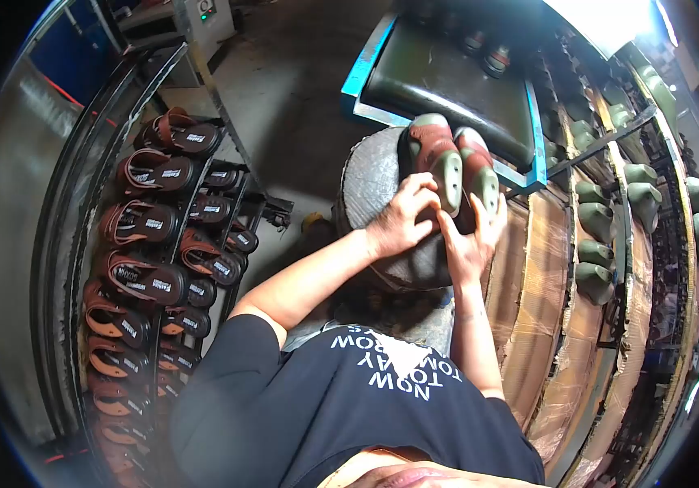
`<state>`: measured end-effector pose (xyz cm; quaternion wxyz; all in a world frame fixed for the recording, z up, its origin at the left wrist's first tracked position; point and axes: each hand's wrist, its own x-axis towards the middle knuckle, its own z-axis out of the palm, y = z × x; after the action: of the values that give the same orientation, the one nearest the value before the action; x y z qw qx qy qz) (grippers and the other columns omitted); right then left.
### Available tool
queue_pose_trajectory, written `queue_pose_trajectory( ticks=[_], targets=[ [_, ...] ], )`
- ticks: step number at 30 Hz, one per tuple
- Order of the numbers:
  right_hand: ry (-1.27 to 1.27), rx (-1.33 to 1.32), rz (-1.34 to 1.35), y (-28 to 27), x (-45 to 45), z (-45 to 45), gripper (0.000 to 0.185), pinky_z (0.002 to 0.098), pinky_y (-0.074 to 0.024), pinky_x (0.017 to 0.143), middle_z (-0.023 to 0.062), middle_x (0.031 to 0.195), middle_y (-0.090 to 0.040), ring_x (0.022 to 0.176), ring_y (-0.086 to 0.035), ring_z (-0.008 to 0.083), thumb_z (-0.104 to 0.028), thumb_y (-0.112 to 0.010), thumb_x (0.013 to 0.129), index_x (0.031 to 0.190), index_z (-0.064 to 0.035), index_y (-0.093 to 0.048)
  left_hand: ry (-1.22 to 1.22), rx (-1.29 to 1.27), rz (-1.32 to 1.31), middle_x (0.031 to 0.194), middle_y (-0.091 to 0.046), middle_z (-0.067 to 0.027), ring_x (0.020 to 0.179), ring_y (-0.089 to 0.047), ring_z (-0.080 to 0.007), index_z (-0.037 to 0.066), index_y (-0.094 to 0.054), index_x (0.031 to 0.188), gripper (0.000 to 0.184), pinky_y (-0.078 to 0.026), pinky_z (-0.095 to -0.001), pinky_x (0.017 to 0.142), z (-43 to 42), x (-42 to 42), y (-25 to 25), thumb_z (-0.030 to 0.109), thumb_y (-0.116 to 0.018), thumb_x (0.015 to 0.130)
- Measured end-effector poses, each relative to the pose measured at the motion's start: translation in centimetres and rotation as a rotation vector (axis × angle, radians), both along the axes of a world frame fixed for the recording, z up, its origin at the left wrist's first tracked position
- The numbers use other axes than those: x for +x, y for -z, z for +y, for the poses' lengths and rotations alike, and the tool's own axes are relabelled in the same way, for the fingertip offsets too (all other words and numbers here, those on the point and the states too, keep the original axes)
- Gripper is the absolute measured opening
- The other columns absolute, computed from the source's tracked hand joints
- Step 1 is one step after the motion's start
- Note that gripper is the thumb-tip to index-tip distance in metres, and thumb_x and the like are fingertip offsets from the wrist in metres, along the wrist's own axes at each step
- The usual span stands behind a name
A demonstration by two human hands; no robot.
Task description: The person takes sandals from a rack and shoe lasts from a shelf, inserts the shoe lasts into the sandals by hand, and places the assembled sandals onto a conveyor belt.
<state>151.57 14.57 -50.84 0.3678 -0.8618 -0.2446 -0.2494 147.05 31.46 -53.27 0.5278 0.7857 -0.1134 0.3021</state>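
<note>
- Shoes point(433, 150), red-brown, on green foot shapes point(449, 183), side by side on the round stand point(370, 175), toward its right side. Toe ends pointing away, heel ends with little holes close to the hands.
- Left hand point(398, 220): fingers bent in and close together, right by the heel end of the left shape. Maybe pinching something small there; cannot tell what.
- Right hand point(467, 248): thumb and fingers spread wide, thumb near the left heel end, other fingers by the right one. Cannot tell how tight.
- Step in hand, by the look of it: careful finger work at the heel ends, both hands together.
- Needed for the next move: a steady touch and even pushing, with the pair kept from rolling or sliding on the round top.
- Just past the toes: a blue frame point(355, 77) around a dark, shiny pad point(447, 85), in the way of any reach forward. Little bottles point(497, 60) near its far side.
- To the left: a tall rack point(189, 191) full of sandals point(154, 175), some with white words inside.
- To the right: long shelves point(546, 244) with more green shapes point(596, 220), close to the right arm, so not much room for a wide swing.
</note>
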Motion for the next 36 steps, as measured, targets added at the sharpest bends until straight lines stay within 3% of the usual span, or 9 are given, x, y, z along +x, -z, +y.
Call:
queue_pose_trajectory(
  ticks=[5, 10, 13, 18, 23, 25, 27, 31, 36],
  targets=[
    [-0.026, 0.049, -0.095, 1.8, 12.0, 7.0, 0.067, 0.0505, -0.0350, 0.117, 0.0307, 0.152, -0.038, 0.143, -0.037, 0.0460, -0.037, -0.091, 0.073, 0.128, -0.0091, -0.064, -0.301, -0.015, -0.005, 0.128, -0.063, -0.0167, 0.128, -0.057, -0.0344, 0.004, -0.066, 0.114, 0.035, -0.045, -0.0435, 0.110, 6.3, -2.0, -3.2, 0.003, -0.078, 0.081],
    [-0.080, 0.001, -0.194, 2.4, 24.6, 14.3, 0.068, 0.0475, -0.0378, 0.116, 0.0262, 0.150, -0.043, 0.138, -0.044, 0.0425, -0.044, -0.089, 0.074, 0.126, -0.0055, -0.068, -1.015, 0.054, -0.026, 0.122, -0.063, -0.0175, 0.119, -0.059, -0.0349, -0.002, -0.061, 0.115, 0.038, -0.047, -0.0432, 0.105, 18.4, -9.2, 0.1, 0.000, -0.076, 0.080],
    [-0.042, -0.016, -0.037, 1.2, 31.4, 17.5, 0.070, 0.0455, -0.0390, 0.115, 0.0241, 0.152, -0.043, 0.137, -0.047, 0.0393, -0.053, -0.085, 0.077, 0.129, -0.0080, -0.069, -1.382, 0.027, 0.167, 0.138, -0.053, -0.0291, 0.125, -0.055, -0.0419, -0.007, -0.043, 0.145, 0.070, -0.045, -0.0466, 0.107, 25.0, -13.6, 2.0, 0.015, -0.078, 0.087],
    [-0.126, -0.163, -0.059, 2.1, 32.9, 17.4, 0.071, 0.0465, -0.0355, 0.118, 0.0268, 0.156, -0.040, 0.146, -0.039, 0.0397, -0.054, -0.077, 0.086, 0.140, -0.0111, -0.062, -1.783, 0.147, 0.442, 0.147, -0.040, -0.0414, 0.133, -0.052, -0.0431, -0.021, -0.022, 0.150, 0.118, -0.043, -0.0467, 0.112, 35.2, -14.6, 3.5, 0.052, -0.083, 0.079],
    [-0.392, 0.050, 0.219, 2.9, 26.2, 8.9, 0.041, 0.0372, -0.0416, 0.113, 0.0166, 0.153, -0.047, 0.135, -0.053, 0.0257, -0.016, -0.074, 0.095, 0.132, -0.0027, -0.066, -1.762, -0.149, 0.785, 0.135, -0.055, -0.0386, 0.123, -0.059, -0.0464, -0.015, -0.055, 0.127, 0.091, -0.049, -0.0487, 0.104, 38.6, -14.3, -0.5, 0.058, -0.078, 0.079],
    [-0.397, 0.045, 0.260, 2.9, 23.8, 3.8, 0.034, 0.0373, -0.0438, 0.111, 0.0151, 0.148, -0.053, 0.131, -0.056, 0.0249, -0.011, -0.071, 0.096, 0.128, -0.0016, -0.068, -1.728, -0.062, 0.806, 0.111, -0.069, -0.0323, 0.108, -0.068, -0.0454, -0.010, -0.068, 0.109, 0.050, -0.053, -0.0501, 0.097, 41.1, -15.5, 1.0, 0.034, -0.069, 0.086],
    [-0.336, 0.069, 0.297, 2.7, 21.6, -1.3, 0.025, 0.0345, -0.0491, 0.104, 0.0151, 0.142, -0.058, 0.121, -0.062, 0.0236, -0.005, -0.067, 0.097, 0.121, 0.0013, -0.069, -1.693, -0.035, 0.789, 0.109, -0.069, -0.0326, 0.101, -0.069, -0.0462, -0.010, -0.066, 0.104, 0.039, -0.054, -0.0501, 0.092, 40.3, -15.8, 0.3, 0.025, -0.067, 0.087],
    [-0.144, 0.009, 0.181, 3.5, 17.4, -12.4, 0.023, 0.0310, -0.0514, 0.098, 0.0107, 0.125, -0.069, 0.110, -0.065, 0.0196, -0.007, -0.066, 0.099, 0.120, 0.0031, -0.070, -1.588, 0.139, 0.520, 0.097, -0.067, -0.0355, 0.097, -0.065, -0.0514, -0.010, -0.064, 0.097, 0.035, -0.051, -0.0545, 0.087, 33.7, -17.2, 1.8, 0.024, -0.059, 0.089],
    [0.093, 0.232, 0.435, 2.6, 6.8, -19.7, 0.028, 0.0282, -0.0537, 0.092, 0.0117, 0.108, -0.075, 0.102, -0.070, 0.0157, -0.020, -0.061, 0.104, 0.122, -0.0020, -0.071, -1.066, 0.296, 0.090, 0.112, -0.066, -0.0317, 0.106, -0.062, -0.0498, -0.009, -0.061, 0.122, 0.040, -0.050, -0.0516, 0.091, 19.2, -15.3, 1.4, 0.018, -0.064, 0.092]
  ],
)
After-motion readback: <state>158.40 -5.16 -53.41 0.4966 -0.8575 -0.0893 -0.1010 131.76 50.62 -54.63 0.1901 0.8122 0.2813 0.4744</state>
